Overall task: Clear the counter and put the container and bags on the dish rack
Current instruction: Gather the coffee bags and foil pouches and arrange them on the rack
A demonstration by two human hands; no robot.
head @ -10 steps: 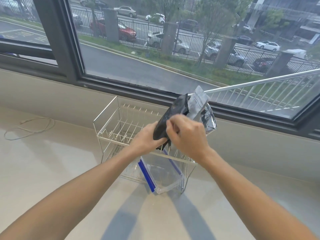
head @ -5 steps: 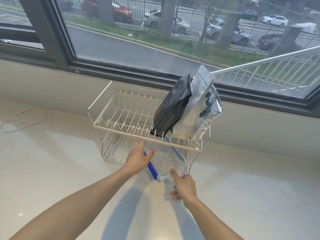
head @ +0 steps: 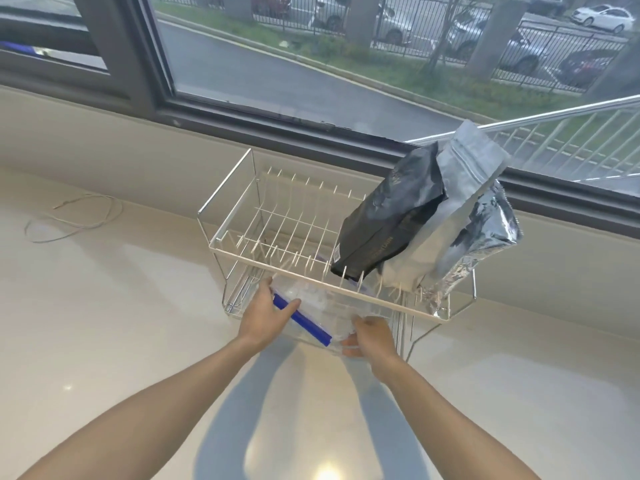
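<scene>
A two-tier white wire dish rack stands on the pale counter below the window. On the right of its upper tier a black bag leans against a silver foil bag, both upright. A clear plastic container with blue clips on its lid sits partly in the lower tier, sticking out at the front. My left hand grips its left side by a blue clip. My right hand holds its front right corner.
A loop of thin cord lies on the counter at the far left. A beige sill and a dark window frame run behind the rack. The upper tier's left half holds nothing.
Both hands let go of the black bag on the upper tier and dropped to the clear container in the lower tier, where they now grip its sides. The bags stay standing.
</scene>
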